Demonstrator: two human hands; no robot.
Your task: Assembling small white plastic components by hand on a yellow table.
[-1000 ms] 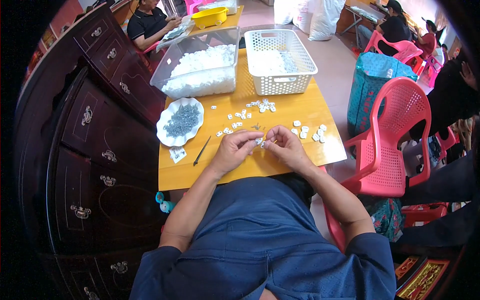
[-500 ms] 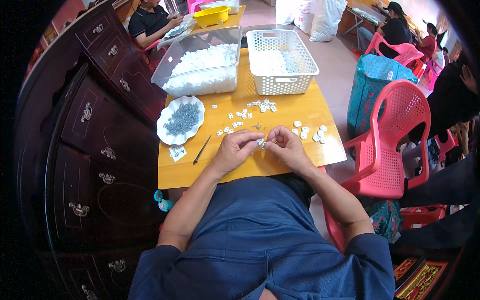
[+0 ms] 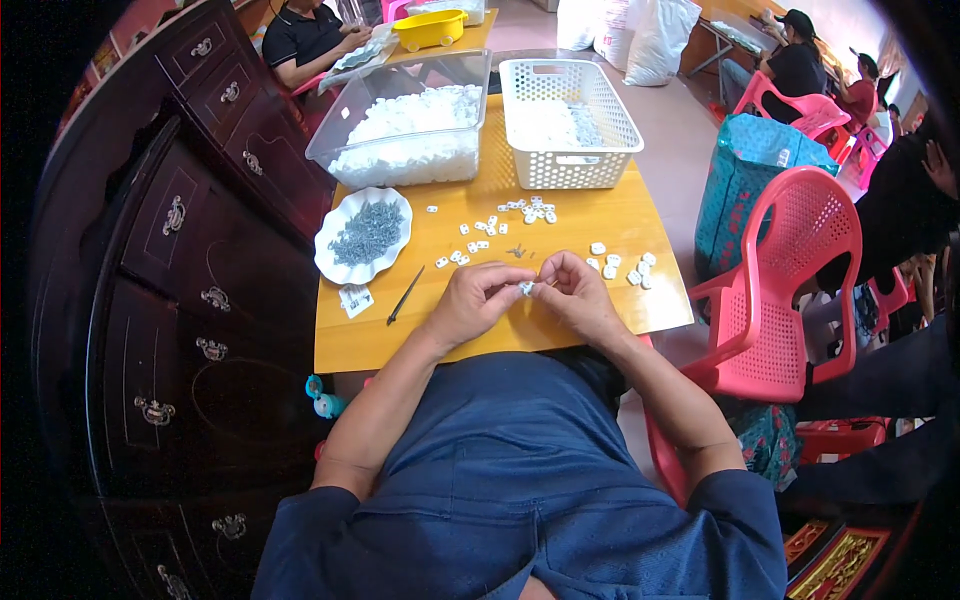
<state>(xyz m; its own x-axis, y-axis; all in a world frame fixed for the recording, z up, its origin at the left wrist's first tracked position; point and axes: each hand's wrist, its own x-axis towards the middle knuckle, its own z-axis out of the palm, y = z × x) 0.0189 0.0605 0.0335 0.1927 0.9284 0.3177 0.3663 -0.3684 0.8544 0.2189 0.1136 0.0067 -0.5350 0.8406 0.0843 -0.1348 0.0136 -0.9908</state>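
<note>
Between my two hands, over the near part of the yellow table, is a small white plastic piece [image 3: 525,288]. My left hand [image 3: 478,300] pinches it from the left, thumb against forefinger. From the other side, the fingertips of my right hand [image 3: 574,295] close on the same piece; whether a smaller part is in them is hidden. Just beyond my fingers lie a few small dark bits [image 3: 517,251]. Loose white pieces [image 3: 483,245] with dark holes are scattered past my left hand. A looser group of rounded white pieces [image 3: 641,270] rests to the right of my right hand.
A scalloped white dish [image 3: 320,245] heaped with small grey parts [image 3: 368,233] stands left, near a thin dark pointed tool [image 3: 405,296]. Behind are a clear bin [image 3: 400,178] and a white basket [image 3: 580,172] of pieces. Dark drawers flank the left; a pink chair [image 3: 800,340] stands right.
My hands stay nearly in place, with slight finger movement around the white piece. The whole view has shifted a little. The things on the table look unmoved.
</note>
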